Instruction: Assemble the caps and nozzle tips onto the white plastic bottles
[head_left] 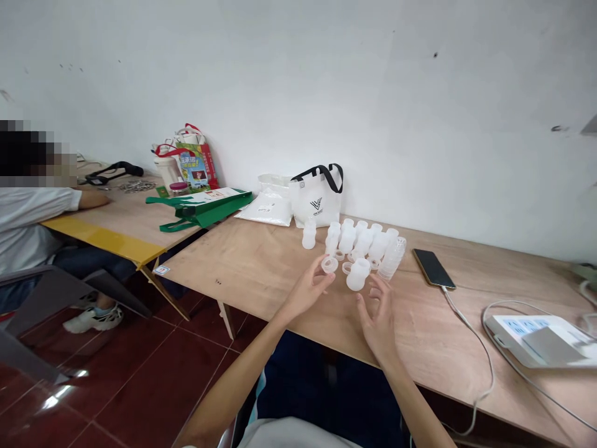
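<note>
My left hand (308, 290) pinches a translucent plastic ring (329, 265) between thumb and forefinger, just above the table. On the right, my right hand (380, 317) has its thumb and fingers apart, close to a frosted white plastic bottle (357, 277) that tilts toward me; no grip on it shows. Behind them, several similar frosted bottles (347, 238) stand grouped, with loose rings (374, 264) around their bases. At the group's right end leans a stack of clear rings (392, 259). One frosted bottle (309, 234) stands apart on the left.
Against the wall are a white tote bag (317, 205) and a white plastic packet (268, 208). A phone (433, 267) on a charging cable and a white device (543, 341) lie to the right. A green bag (209, 208) bridges toward the neighbouring table, where another person's arm (93, 199) rests.
</note>
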Available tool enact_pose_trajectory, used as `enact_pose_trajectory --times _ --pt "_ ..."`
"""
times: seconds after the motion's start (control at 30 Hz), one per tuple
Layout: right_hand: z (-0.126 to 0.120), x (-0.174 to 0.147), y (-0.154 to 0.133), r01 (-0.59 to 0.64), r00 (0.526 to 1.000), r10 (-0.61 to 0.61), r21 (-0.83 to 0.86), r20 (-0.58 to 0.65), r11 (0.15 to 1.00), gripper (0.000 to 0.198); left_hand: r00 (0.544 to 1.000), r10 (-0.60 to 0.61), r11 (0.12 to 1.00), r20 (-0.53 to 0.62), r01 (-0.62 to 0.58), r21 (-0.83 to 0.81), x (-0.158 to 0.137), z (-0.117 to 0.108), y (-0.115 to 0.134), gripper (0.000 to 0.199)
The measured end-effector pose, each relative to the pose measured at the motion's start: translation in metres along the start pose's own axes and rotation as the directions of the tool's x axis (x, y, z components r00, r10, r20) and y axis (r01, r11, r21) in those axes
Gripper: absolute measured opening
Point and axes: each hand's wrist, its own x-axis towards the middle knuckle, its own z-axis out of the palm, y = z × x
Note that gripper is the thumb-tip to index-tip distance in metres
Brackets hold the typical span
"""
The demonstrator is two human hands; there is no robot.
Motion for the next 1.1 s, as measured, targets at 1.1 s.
enact_pose_trajectory --times 1.1 --pt "0.005 -0.001 0.014 -0.263 0.94 0.221 0.142 0.259 0.954 0.076 0.991 0.0 0.989 0.137 0.02 -0.143 0.005 0.031 -0.039 0.084"
